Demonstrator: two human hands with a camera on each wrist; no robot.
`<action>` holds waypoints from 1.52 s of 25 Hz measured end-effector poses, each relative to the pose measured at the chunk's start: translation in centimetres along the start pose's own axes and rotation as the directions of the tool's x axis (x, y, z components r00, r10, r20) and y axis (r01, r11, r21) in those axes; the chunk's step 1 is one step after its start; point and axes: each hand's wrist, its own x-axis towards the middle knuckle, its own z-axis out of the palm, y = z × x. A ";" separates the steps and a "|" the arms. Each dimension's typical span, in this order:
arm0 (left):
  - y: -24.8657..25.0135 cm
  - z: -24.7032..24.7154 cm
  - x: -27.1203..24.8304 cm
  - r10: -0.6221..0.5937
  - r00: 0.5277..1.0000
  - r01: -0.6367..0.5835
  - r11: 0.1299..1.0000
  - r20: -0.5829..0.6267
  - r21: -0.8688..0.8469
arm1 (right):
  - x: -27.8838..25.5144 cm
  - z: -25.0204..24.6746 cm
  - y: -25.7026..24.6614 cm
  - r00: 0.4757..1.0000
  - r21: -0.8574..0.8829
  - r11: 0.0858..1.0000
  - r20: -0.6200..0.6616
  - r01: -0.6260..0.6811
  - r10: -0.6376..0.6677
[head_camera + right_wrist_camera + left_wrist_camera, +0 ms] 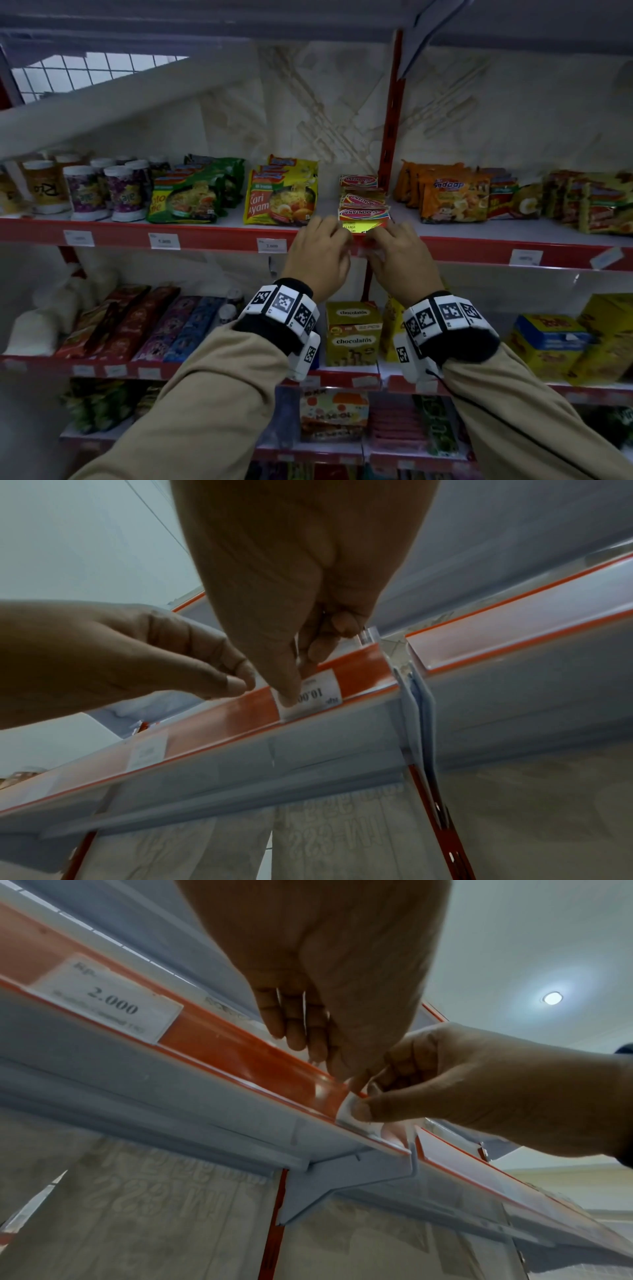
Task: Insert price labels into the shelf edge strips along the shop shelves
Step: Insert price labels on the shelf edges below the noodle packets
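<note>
The red shelf edge strip (212,238) runs along the middle shelf, and both hands meet on it near the red upright. My right hand (376,240) pinches a white price label (320,689) printed "10.00": the thumb presses its face and the fingers curl over the strip's top edge. The label (347,1108) sits partly in the strip (232,712), close to its right end. My left hand (337,236) is just left of the label, its fingers (291,1031) curled over the top lip of the strip (240,1047) and its thumb near the label's edge.
Other labels sit in the strip, one marked "2.000" (106,999) to the left. Montana packs (364,210) stand right behind the hands, with noodle packs (279,197) on either side. A red upright (390,113) splits the bays. Chocolatos boxes (352,332) fill the shelf below.
</note>
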 end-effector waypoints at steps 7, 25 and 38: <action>-0.2 0.3 0.3 -0.054 0.998 0.051 0.988 -0.017 -0.148 | 1.2 -0.9 0.4 0.996 0.169 0.985 0.082 -0.036 0.023; -0.2 1.7 0.5 -0.169 0.984 0.146 0.952 -0.063 -0.267 | 0.8 -0.6 1.2 0.951 0.553 0.829 -0.207 -0.078 0.228; 0.0 1.7 0.4 -0.116 0.993 0.110 0.983 -0.036 -0.150 | -0.2 -0.1 2.9 0.994 0.358 0.933 -0.087 -0.030 0.065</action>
